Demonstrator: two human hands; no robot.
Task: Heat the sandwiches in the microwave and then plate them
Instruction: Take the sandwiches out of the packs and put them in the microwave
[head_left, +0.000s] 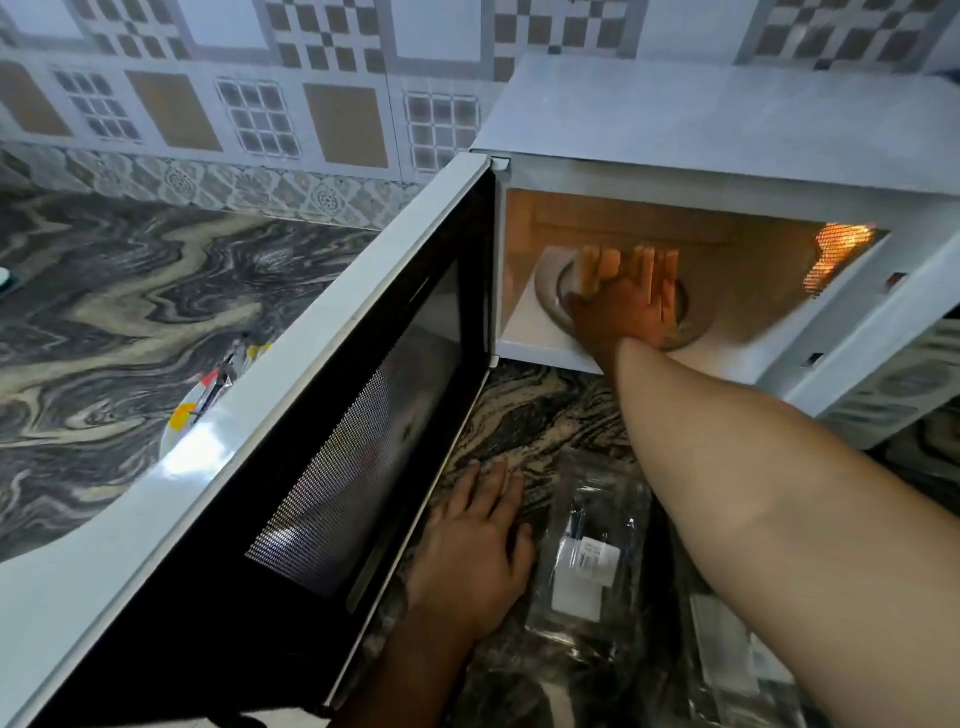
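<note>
Upright pale toasted sandwich pieces (605, 270) are seen standing on the round glass turntable plate (550, 291) inside the lit white microwave oven (727, 130), whose black-windowed door (332, 415) is swung wide. The right hand (631, 306) is laid against them, fingers extended and close together; whether a piece is pinched cannot be told. The left hand (475, 556) is rested flat on the marbled stone counter (130, 312), fingers straight and slightly spread. The bread is judged light, soft and crushable, best held by its flat faces.

countertop (130, 312) – glossy veined stone | microwave (727, 119) – matt white | packet (587, 551) – clear plastic
</note>
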